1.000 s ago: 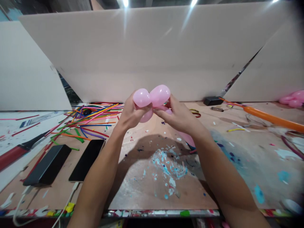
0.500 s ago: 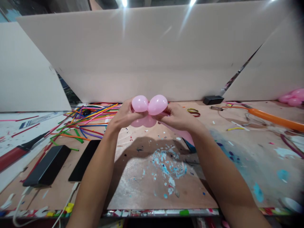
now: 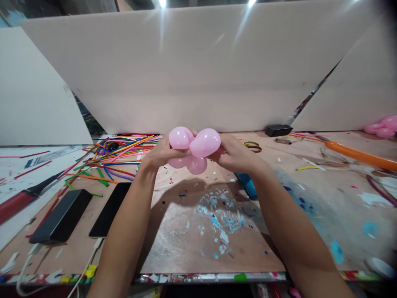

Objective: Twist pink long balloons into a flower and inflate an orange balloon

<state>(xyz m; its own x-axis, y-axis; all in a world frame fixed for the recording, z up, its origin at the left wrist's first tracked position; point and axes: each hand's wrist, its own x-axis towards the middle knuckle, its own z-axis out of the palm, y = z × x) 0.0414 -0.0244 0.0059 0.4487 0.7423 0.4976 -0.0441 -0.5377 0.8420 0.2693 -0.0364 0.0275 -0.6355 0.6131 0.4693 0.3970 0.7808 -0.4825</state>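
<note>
Green [image 3: 240, 277] and yellow [image 3: 91, 271] scraps dot the near edge of the table [image 3: 182, 258]. Toward its near left corner lie a black phone [image 3: 108, 211] and a dark block [image 3: 62, 216], each with 1 white cable attached. Light-blue flecks [image 3: 221, 219] mark the middle. Farther in, a blue object [image 3: 247, 185] lies partly behind the right forearm.

Above the table's middle is the pink balloon [image 3: 204, 142], twisted into at least 4 visible bubbles. The left hand [image 3: 161, 154] is closed around its left side, thumb laid across beneath the upper left bubble. The right hand [image 3: 234, 154] is half curled against its right side; its fingertips are partly hidden, so I cannot tell whether it grips.

Beyond, thin coloured strips [image 3: 124, 153] spread near the far left corner. An orange balloon [image 3: 359, 155] reaches the right side, and a black box [image 3: 278, 130] sits at the far edge, before white panels [image 3: 192, 74].
</note>
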